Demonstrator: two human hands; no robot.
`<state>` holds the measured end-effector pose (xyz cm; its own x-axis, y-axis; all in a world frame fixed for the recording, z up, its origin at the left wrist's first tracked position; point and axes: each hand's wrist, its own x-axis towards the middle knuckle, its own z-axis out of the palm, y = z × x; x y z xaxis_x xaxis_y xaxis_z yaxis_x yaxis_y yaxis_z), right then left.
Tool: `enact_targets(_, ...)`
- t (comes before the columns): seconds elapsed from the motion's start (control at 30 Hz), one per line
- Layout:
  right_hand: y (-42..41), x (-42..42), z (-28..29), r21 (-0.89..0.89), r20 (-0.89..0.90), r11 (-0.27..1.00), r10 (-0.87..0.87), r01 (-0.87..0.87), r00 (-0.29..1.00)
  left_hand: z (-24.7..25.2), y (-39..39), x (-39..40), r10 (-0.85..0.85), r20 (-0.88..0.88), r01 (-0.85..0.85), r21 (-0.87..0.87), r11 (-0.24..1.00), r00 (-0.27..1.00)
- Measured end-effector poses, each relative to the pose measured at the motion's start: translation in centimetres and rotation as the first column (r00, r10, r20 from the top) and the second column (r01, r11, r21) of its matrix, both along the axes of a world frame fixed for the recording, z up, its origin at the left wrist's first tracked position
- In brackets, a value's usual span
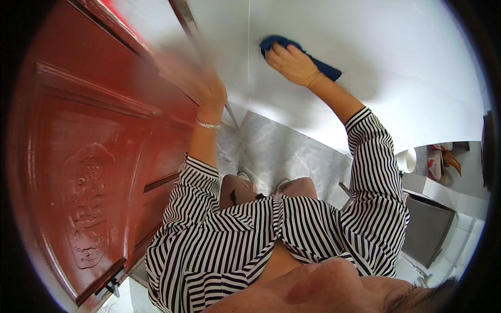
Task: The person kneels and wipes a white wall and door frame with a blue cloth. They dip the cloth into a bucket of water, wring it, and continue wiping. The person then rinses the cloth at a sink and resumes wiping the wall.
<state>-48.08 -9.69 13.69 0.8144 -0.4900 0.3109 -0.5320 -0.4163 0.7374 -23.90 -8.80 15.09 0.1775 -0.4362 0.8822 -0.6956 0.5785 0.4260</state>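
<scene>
A dark blue cloth is bunched under my right hand, which presses it flat on the white wall. Part of the cloth trails out past my wrist. My left hand is raised at the edge of the red panelled door, beside a narrow metal strip. Motion blurs its fingers, so I cannot tell whether they grip the door edge or only lie against it.
Below lies a grey marble-look tiled floor. To the right are a white cup-like container, a red-and-white box and a dark grey panel. Raised moulding marks the door face. A vertical wall seam runs left of the cloth.
</scene>
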Motion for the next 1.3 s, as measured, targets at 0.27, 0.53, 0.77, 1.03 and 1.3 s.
enact_targets(0.27, 0.7, -0.1, 0.2, 0.006, -0.085, 1.000, -0.012, 0.013, 0.996, 3.0, -0.5, 1.3, -0.007, 0.006, 0.007, -0.047, 0.999, 1.000)
enact_targets(0.53, 3.7, 1.0, 18.6, -0.331, 0.098, 0.944, 0.040, -0.005, 0.994, 15.3, -0.7, 3.4, 0.132, 0.134, -0.087, -0.298, 0.951, 0.982)
enact_targets(0.77, 13.3, -8.1, 35.8, -0.863, 0.387, 0.439, 0.253, 0.251, 0.887, 16.8, -0.2, 5.5, 0.223, 0.107, -0.182, -0.298, 0.937, 0.969)
enact_targets(1.03, 25.3, -31.1, 33.6, -0.455, 0.821, -0.051, 0.362, 0.889, 0.441, 16.6, 0.2, 2.6, 0.100, 0.103, -0.065, -0.298, 0.952, 0.990)
enact_targets(1.3, 10.0, -9.5, 40.0, -0.767, 0.588, 0.521, 0.338, 0.374, 0.735, 17.0, 1.0, -0.2, 0.080, 0.074, -0.058, -0.264, 0.963, 0.994)
